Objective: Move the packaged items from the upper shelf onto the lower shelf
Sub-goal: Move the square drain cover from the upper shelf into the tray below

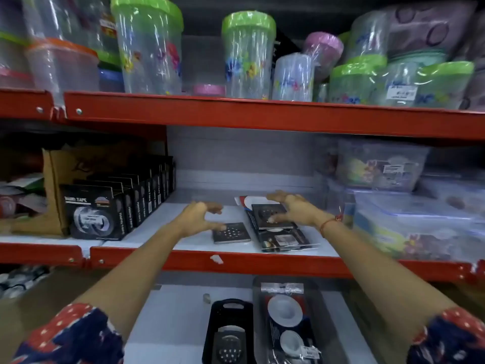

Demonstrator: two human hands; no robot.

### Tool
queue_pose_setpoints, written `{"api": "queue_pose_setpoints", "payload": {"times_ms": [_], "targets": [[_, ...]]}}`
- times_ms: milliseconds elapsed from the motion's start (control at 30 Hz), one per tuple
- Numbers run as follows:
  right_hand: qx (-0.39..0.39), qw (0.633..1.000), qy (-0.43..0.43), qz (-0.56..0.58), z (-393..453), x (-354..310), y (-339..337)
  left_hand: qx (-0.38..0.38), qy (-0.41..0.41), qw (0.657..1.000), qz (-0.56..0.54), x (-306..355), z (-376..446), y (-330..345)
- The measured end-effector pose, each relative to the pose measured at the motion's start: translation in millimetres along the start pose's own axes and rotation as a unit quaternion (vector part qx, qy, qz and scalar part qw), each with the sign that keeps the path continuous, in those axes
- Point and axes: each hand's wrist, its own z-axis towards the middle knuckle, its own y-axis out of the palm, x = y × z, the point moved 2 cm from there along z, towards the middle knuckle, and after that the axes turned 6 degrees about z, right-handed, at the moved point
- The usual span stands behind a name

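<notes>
A red-framed shop rack fills the view, its top shelf (262,115) crowded with plastic-wrapped canisters, most with green lids (248,23). Below it, the upper shelf (162,233) of the task is a white board behind a red front rail, and both bare forearms reach in over that rail from patterned red-and-navy sleeves (70,337). At the right end of this shelf sit stacked clear storage boxes (414,222) in printed wrap. At the left stands a row of black nano tape boxes (105,208), lined up front to back beside a brown carton (52,195). Between the hands lies a stack of black packaged items (282,232), several flat carded packs piled slightly askew, with a red-and-white card showing behind them. Just left of the stack lies a single square drain cover (231,232), dark with a grid of holes, flat on the white board. The lower shelf (170,311) already carries two packaged items side by side: a black pack with a perforated strainer (228,334) and a clear blister pack of round white pieces (287,324). The right hand (291,208) rests on top of the stack, fingers spread apart, its grip not closed on anything; a red thread (332,222) circles the wrist. The left hand (196,216) hovers beside the drain cover, fingers curled but apart, a fingertip at the cover's near-left corner.
</notes>
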Motion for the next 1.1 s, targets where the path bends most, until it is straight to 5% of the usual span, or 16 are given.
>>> {"api": "queue_pose_setpoints", "payload": {"times_ms": [133, 267, 733, 1100], "targets": [[-0.117, 0.991, 0.062, -0.015, 21, 24, 2, -0.123, -0.088, 0.988, -0.042, -35, 8, 19], [-0.168, 0.981, 0.089, 0.028, 40, 33, 5, -0.167, -0.123, 0.976, -0.062, -54, 20, 34], [-0.138, 0.987, 0.029, 0.080, 59, -45, 21, -0.242, -0.123, 0.955, -0.117, -62, 32, 33], [-0.163, 0.973, 0.106, -0.121, 75, -83, 71, -0.268, -0.129, 0.937, -0.185, -67, 28, 35]]}}
